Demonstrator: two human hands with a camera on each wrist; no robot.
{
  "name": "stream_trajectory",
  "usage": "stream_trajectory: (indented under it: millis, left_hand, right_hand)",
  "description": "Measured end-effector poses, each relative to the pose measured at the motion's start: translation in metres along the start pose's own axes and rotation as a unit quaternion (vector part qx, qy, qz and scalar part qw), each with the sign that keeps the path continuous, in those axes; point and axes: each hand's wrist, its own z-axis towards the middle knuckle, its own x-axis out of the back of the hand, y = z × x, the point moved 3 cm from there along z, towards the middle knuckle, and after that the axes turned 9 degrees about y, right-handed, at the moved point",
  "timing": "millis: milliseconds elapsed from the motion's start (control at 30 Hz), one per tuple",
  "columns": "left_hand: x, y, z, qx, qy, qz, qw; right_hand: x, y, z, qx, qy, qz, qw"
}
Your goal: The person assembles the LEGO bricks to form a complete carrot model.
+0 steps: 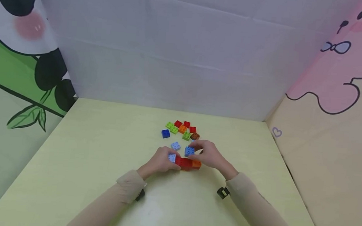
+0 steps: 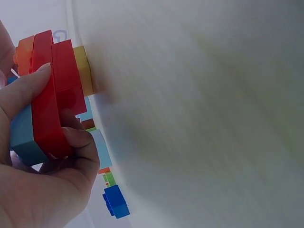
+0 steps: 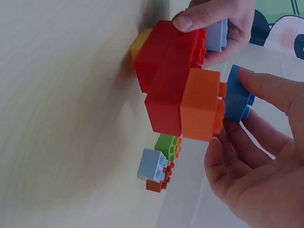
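Note:
My left hand grips a built stack of toy building bricks by its left end, thumb on the side of the long red brick. A yellow brick sits at the bottom under a shorter red one. On top, a light blue brick is at the left end and an orange brick at the right end. My right hand pinches a blue brick between thumb and fingers. This blue brick is tilted, right at the orange brick's studs in the right wrist view.
Loose bricks lie on the pale table beyond the hands: a dark blue one, a light blue one, a brown one, and several green, red and orange ones. A light fabric wall stands behind the table.

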Motion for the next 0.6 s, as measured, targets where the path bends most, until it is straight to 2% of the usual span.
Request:
stream_trajectory:
  millis: [200,600]
  left_hand:
    - [-0.002,-0.002,-0.005,0.002,-0.004,0.0,1.0]
    - [0.0,-0.001,0.001,-0.011,0.001,0.001,0.9999]
  right_hand:
    - [-0.014,0.0,-0.009,0.012,-0.039,-0.007,0.9991]
    - [-0.011,-0.001,-0.014,0.026,-0.048,-0.033,0.998]
